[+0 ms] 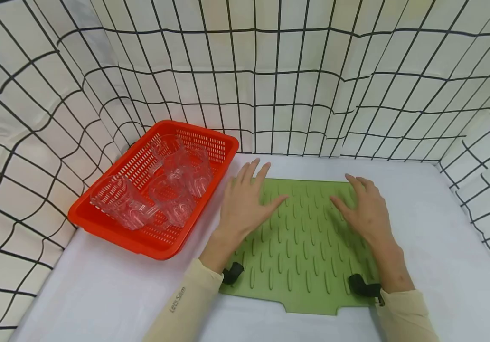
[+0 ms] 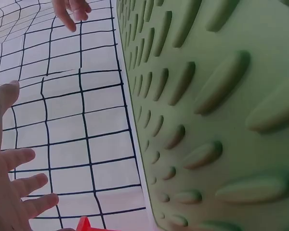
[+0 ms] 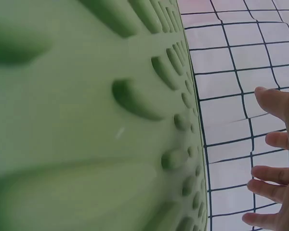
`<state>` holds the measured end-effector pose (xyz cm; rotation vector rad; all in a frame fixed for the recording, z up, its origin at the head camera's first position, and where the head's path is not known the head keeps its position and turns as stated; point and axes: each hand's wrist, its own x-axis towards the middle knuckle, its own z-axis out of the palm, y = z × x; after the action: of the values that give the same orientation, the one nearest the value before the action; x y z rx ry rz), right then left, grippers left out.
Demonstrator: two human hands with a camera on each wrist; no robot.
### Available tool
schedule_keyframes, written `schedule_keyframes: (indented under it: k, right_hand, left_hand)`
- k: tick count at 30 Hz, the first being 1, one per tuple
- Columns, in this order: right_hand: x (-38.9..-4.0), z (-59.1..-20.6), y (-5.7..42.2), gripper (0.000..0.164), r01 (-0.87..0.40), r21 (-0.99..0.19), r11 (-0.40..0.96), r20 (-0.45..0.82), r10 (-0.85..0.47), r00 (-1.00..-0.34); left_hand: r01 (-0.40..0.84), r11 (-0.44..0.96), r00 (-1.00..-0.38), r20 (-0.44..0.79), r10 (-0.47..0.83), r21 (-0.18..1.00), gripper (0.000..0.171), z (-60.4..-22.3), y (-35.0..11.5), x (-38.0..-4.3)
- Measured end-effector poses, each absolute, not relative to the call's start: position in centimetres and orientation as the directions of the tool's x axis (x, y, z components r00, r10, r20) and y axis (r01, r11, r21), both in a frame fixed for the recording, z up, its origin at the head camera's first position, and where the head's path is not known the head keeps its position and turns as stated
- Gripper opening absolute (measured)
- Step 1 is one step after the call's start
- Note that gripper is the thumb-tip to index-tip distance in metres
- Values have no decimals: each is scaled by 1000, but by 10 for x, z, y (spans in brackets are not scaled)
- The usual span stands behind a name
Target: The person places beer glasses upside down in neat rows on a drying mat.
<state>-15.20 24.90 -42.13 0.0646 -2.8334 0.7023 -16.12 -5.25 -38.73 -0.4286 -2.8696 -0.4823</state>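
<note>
A green drying mat (image 1: 300, 247) with raised oval ridges lies flat on the white table. Over its left side hovers my left hand (image 1: 245, 204), fingers spread and holding nothing. My right hand (image 1: 366, 211) is above the right side of the mat, its fingers spread and relaxed, also with nothing in it. Both wrist views show the ridged mat close by, with the fingers of the left hand (image 2: 26, 187) and of the right hand (image 3: 274, 178) apart from it. To the left, a red plastic basket (image 1: 142, 249) contains several clear glass mugs (image 1: 170, 197), some lying tilted against each other.
White cloth walls with a black grid (image 1: 270, 85) stand behind the table and along its left and right sides. The basket sits close to the left and back walls. White tabletop (image 1: 433, 237) shows to the right of the mat.
</note>
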Motion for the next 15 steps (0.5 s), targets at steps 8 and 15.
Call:
schedule_keyframes:
  k: [8,15]
  right_hand:
    - [-147,-420,257,70,-89,-533,842,165,1,-986]
    - [-144,-421,263,66,-97,-553,827,146,-18,-989]
  left_hand:
    - [311,901,-916,346,201,301,81,-382,-62,-163]
    - [328,871,-897,409,166,365,73,-378,-66,-162]
